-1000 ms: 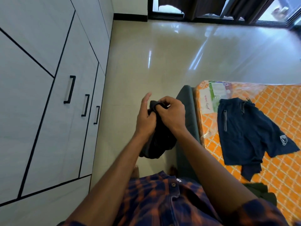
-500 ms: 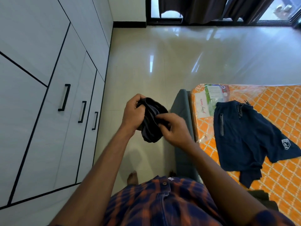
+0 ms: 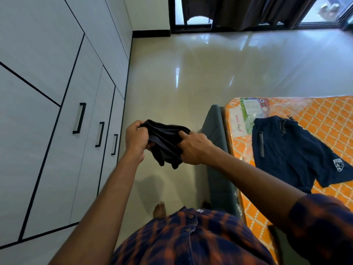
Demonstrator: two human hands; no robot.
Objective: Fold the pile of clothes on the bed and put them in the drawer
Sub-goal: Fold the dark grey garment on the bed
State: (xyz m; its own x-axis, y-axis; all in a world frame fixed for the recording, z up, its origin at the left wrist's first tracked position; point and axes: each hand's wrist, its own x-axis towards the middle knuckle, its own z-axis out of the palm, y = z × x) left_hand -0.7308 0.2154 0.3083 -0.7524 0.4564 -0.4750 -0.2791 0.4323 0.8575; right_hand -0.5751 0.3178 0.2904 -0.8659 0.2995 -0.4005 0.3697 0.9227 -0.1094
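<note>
One head cam, wide-angle, facing fwd/down, wardrobe (image 3: 57,77) left, bed (image 3: 324,113) right

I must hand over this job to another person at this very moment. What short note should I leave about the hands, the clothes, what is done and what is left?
Left hand: grips one end of the dark garment, held in the air above the floor.
Right hand: grips the other end of it.
Navy shorts: spread out, unfolded, on the orange mattress.
Cabinet fronts on the person's left: all closed.
Done: nothing is visibly folded or put away.
Left: fold the dark garment, fold the shorts, open a drawer, put both inside.
</note>
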